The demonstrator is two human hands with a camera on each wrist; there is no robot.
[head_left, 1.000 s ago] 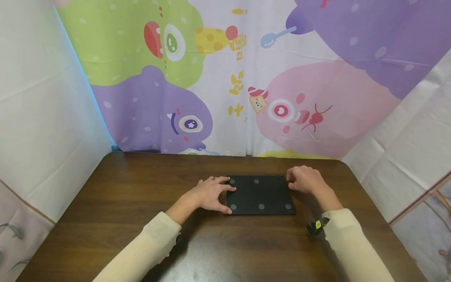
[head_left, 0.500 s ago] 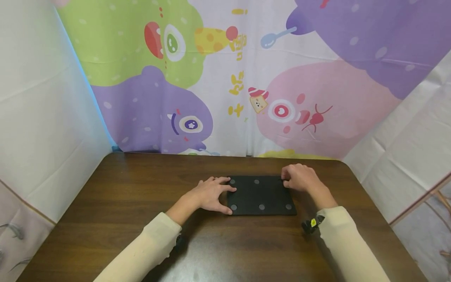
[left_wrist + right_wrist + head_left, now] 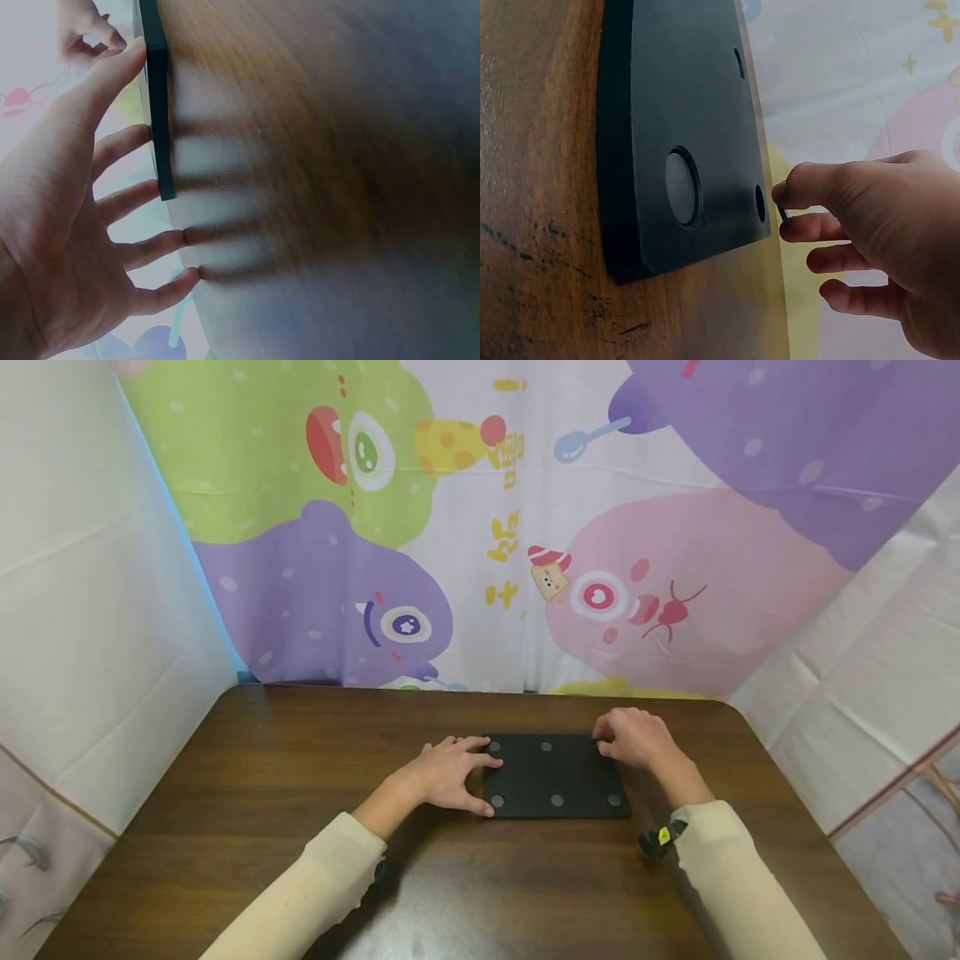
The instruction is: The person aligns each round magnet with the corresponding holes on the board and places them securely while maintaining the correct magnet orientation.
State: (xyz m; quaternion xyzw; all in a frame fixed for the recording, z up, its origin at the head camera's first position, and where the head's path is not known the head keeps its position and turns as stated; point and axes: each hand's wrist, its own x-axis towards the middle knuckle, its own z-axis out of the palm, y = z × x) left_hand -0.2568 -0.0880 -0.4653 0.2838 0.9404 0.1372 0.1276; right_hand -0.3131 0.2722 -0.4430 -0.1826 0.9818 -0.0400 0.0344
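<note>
A flat black board [image 3: 555, 774] with several round grey spots lies on the brown table [image 3: 300, 760]. My left hand [image 3: 457, 772] rests with its fingers spread and straight against the board's left edge; the left wrist view shows the fingertips of that hand [image 3: 67, 225] on the thin board [image 3: 157, 112] and the table. My right hand [image 3: 626, 739] sits curled at the board's far right corner. In the right wrist view this hand [image 3: 870, 225] pinches a small dark piece [image 3: 782, 214] beside a corner hole [image 3: 760, 203] of the board [image 3: 675, 97].
A colourful cartoon cloth [image 3: 480, 527] hangs behind the table, with white sheets [image 3: 90, 610] on both sides. A small black and yellow wrist device [image 3: 658, 839] sits at my right cuff. The table's rounded far corners lie near the cloth.
My right hand has shifted a little to the left, from beside the board's right edge to over its far right corner. The left hand and the board have stayed put.
</note>
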